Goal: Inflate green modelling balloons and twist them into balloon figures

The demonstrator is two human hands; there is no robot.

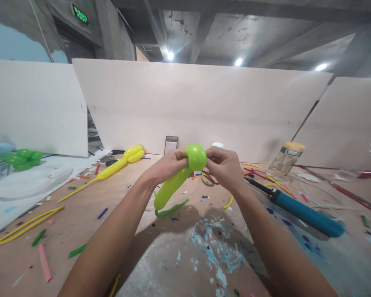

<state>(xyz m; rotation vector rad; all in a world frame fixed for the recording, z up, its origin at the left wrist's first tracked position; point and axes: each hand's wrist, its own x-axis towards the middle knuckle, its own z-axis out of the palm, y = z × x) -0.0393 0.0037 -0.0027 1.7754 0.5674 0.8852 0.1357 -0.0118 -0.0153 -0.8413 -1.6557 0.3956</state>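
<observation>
Between my two hands, above the middle of the table, is a lime-green modelling balloon (174,187). A round bubble sits at its upper end, and the longer inflated part slants down to the left, ending in a thin uninflated tail. My left hand (174,161) is closed on the balloon at the left of the bubble. The fingers of my right hand (221,161) are pinched together at the bubble's right side; the bit between them is too small to make out clearly.
A yellow twisted balloon (117,167) lies at the back left, near green balloons (22,159). At the right are a blue hand pump (307,212) and a yellow-lidded jar (286,161). A phone (171,144) leans against the white board (198,103). Balloon scraps litter the table.
</observation>
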